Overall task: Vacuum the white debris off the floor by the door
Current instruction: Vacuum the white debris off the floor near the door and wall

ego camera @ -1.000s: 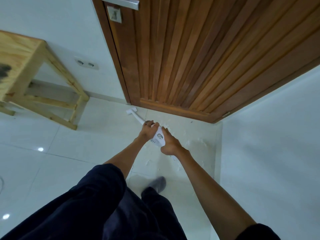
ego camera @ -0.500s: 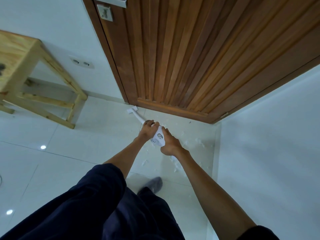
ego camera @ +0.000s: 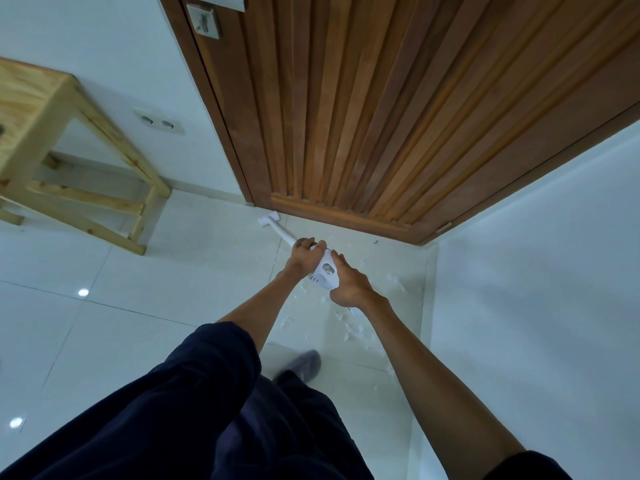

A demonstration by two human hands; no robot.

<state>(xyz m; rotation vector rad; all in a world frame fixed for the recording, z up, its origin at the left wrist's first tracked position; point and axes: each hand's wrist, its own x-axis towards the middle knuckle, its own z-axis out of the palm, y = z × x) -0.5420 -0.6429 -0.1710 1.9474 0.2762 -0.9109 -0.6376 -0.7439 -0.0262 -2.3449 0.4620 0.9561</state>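
Observation:
A white stick vacuum [ego camera: 325,273] slants from my hands down to the floor. Its small nozzle head [ego camera: 268,218] rests on the white tiles at the left foot of the brown wooden door [ego camera: 398,116]. My left hand [ego camera: 303,254] is wrapped around the upper tube. Just behind it, my right hand [ego camera: 348,284] grips the handle. Scattered white debris [ego camera: 351,329] lies on the tiles under and to the right of my hands, towards the right wall. More flecks [ego camera: 398,280] sit near the door's right corner.
A light wooden table [ego camera: 74,157] stands against the left wall, beside a double wall socket [ego camera: 158,122]. A white wall [ego camera: 536,271] closes the right side. My dark trouser legs and a grey slipper [ego camera: 304,365] fill the lower middle.
The view has swung slightly right and the nozzle has edged closer to the door's left corner. Both hands keep the same hold on the vacuum.

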